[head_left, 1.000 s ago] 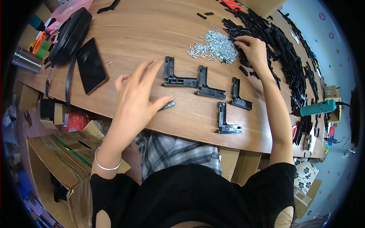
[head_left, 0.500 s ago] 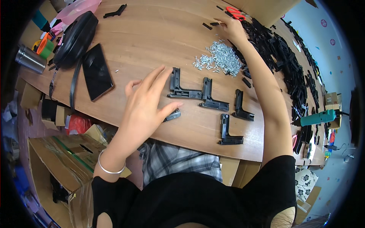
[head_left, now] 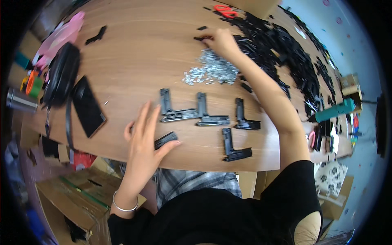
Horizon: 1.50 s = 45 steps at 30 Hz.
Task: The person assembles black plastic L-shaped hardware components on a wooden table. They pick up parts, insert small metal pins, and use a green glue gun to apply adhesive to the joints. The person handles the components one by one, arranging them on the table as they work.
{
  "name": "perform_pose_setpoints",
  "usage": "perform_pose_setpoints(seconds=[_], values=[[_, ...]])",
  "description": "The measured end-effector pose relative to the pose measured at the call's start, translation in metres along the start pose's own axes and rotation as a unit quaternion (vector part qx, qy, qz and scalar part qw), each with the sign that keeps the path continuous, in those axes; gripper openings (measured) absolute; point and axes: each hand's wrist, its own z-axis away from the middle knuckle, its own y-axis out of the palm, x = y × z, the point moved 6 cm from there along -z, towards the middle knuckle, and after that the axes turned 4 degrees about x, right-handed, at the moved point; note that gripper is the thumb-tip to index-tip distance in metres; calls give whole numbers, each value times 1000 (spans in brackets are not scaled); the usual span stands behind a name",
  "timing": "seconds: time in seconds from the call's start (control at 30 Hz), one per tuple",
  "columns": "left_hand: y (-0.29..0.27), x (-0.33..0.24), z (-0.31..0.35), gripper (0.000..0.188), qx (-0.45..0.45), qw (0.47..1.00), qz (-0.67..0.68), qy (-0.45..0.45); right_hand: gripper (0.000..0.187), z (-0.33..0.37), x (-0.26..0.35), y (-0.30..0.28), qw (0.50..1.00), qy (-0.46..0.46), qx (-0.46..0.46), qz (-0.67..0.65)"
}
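My right hand (head_left: 222,44) reaches to the far side of a heap of silver screws (head_left: 214,67). Its fingers are closed on the end of a small black plastic piece (head_left: 198,38). Another small black piece (head_left: 202,28) lies just beyond. My left hand (head_left: 143,141) hovers open, fingers spread, over a black plastic part (head_left: 165,140) that it partly hides. To its right lie black L-shaped plastic parts: one (head_left: 178,115) joins end to end with a second (head_left: 212,120), a third (head_left: 247,123) sits farther right, and a fourth (head_left: 236,154) is nearer the table edge.
A long pile of black parts (head_left: 281,49) covers the right side, with red-handled scissors (head_left: 225,11) beyond. A teal electric screwdriver (head_left: 332,111) is at far right. On the left are a phone (head_left: 88,108), a black case (head_left: 62,75) and a steel cup (head_left: 20,101).
The whole view has shifted. My right hand has closed on one of the small black pieces and drawn it slightly nearer. My left hand remains open over the black part.
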Motion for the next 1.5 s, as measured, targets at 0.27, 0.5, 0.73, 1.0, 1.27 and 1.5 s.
perform_pose_setpoints(seconds=[0.27,0.5,0.73,1.0,1.27,1.5], values=[[10,1,-21,92,-25,993,95,69,19,104,-43,-90,988,98,-107,58],[9,2,-19,94,-8,991,99,85,27,182,-109,-136,967,248,-50,32],[10,-9,-23,94,14,993,49,109,31,196,-103,-126,967,235,15,96],[8,-4,-16,92,-35,991,39,120,23,202,-98,-146,965,179,-42,187],[8,2,-16,88,-61,989,68,113,23,200,-82,-118,986,156,-10,49],[9,7,-15,85,-64,988,107,92,26,210,-86,-120,945,309,8,-111]])
